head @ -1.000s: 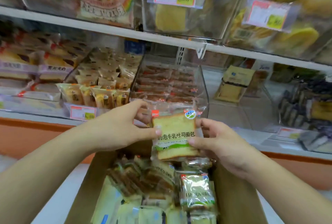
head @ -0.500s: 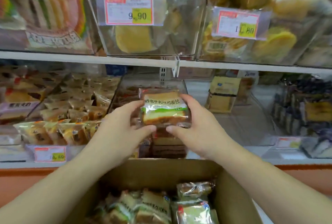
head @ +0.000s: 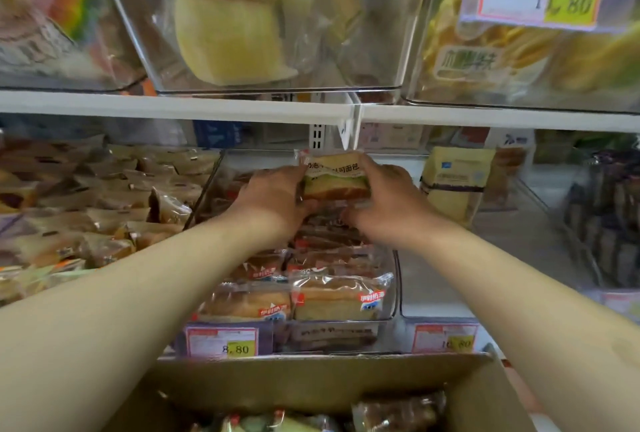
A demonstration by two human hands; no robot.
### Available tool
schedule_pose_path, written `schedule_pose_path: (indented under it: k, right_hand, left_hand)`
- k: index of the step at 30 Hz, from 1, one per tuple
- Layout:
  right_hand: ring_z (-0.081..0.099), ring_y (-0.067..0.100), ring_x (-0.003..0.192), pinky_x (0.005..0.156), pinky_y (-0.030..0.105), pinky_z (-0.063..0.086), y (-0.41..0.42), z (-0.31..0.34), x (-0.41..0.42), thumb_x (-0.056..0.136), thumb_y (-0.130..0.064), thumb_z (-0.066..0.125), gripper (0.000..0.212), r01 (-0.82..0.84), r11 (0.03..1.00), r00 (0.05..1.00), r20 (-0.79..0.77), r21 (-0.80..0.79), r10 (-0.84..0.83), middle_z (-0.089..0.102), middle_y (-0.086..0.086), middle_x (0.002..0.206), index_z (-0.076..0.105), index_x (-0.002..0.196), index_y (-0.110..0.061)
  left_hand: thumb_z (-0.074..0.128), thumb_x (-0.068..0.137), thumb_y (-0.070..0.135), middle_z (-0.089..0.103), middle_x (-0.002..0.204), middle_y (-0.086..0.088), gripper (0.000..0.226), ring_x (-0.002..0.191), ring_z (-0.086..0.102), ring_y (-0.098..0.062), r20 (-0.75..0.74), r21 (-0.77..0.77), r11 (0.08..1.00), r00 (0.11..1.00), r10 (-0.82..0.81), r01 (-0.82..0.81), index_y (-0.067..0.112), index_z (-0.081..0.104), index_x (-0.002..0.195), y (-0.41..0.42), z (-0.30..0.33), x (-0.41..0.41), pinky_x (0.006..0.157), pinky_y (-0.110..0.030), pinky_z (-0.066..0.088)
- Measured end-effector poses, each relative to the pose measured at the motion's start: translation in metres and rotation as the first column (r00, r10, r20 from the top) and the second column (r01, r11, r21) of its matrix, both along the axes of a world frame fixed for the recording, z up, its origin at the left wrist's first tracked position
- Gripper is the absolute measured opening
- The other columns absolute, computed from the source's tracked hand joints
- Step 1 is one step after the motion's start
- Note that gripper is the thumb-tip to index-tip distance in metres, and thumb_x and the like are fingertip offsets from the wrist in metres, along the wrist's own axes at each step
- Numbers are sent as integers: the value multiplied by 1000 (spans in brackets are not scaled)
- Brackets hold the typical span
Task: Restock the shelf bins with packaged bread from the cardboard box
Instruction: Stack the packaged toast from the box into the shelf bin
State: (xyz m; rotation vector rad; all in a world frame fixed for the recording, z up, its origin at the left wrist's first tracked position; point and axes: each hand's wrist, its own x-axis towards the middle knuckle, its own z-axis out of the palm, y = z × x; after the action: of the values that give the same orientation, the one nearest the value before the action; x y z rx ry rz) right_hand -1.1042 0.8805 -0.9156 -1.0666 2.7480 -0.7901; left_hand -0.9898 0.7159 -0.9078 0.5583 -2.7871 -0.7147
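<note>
A clear-wrapped bread packet (head: pixel 334 177) with a green and white label is held between both hands deep inside the middle clear shelf bin (head: pixel 394 293). My left hand (head: pixel 273 197) grips its left edge and my right hand (head: pixel 388 203) grips its right edge. Below the packet the bin holds rows of similar wrapped bread (head: pixel 337 298). The cardboard box (head: pixel 311 383) sits at the bottom of the view, with several wrapped bread packets (head: pixel 398 412) showing inside it.
A white shelf edge (head: pixel 173 107) runs just above the hands, with clear bins of yellow cake (head: pixel 228 40) on it. A bin of small tan packets (head: pixel 104 203) lies to the left, a sparse bin with a yellow packet (head: pixel 453 182) to the right.
Both hands have carried the bread packet up out of the box and forward, deep into the middle shelf bin. The view has moved closer to the shelf.
</note>
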Motion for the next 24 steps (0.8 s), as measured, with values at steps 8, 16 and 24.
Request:
schedule_pose_path:
  k: [8, 16, 24]
  right_hand:
    - [-1, 33, 163, 131, 56, 9, -7, -8, -15, 105, -59, 39, 74, -10, 989, 1000, -22, 150, 13, 2, -10, 177, 0, 166, -46]
    - [-11, 32, 163, 129, 53, 0, 2, 6, 5, 106, -60, 41, 73, 20, 982, 999, 32, 185, -27, -9, -3, 178, -6, 162, -58]
    - [5, 29, 163, 131, 53, 13, 63, 22, 81, 98, -61, 50, 84, -41, 998, 999, 17, 57, 40, 12, 3, 176, 1, 165, -48]
  left_hand:
    - [52, 103, 51, 57, 142, -1, 49, 135, 47, -31, 81, -118, 993, 997, 18, -9, 37, 43, 148, -5, -6, -13, 118, -53, 35]
    - [55, 98, 55, 54, 148, 1, 63, 140, 44, -31, 70, -53, 999, 997, 15, -11, 42, 33, 156, 5, 1, 6, 117, -53, 37]
    - [56, 99, 46, 56, 146, 5, 51, 138, 47, -26, -87, -123, 989, 992, -88, 77, 37, 44, 148, 54, 16, 90, 115, -50, 41]
